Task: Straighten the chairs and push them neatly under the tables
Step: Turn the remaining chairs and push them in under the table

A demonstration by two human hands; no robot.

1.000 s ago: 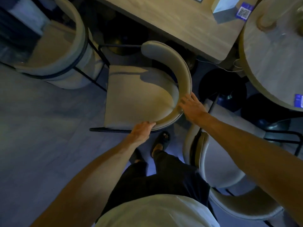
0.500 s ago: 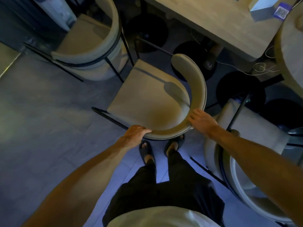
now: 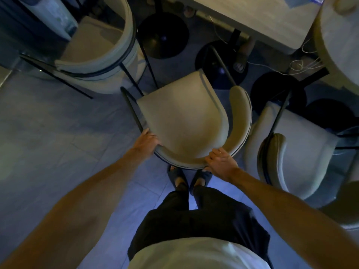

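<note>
A beige padded chair [image 3: 184, 113] with a curved backrest and thin black legs stands right in front of me, its seat pointing toward the rectangular wooden table [image 3: 262, 20] at the top. My left hand [image 3: 146, 141] grips the left end of the curved backrest. My right hand [image 3: 220, 162] holds the backrest's lower right curve. The chair's front edge lies just short of the table's black round bases.
A second beige chair [image 3: 93, 53] stands at the upper left and a third [image 3: 295, 152] at the right, close beside mine. A round table [image 3: 338, 39] fills the upper right corner. Black disc bases [image 3: 163, 35] and loose cables [image 3: 299, 64] lie under the tables. Grey tiled floor spreads left.
The chair has turned so its seat now faces the table more squarely. Both hands have shifted along the backrest with it, and my view has tipped further down.
</note>
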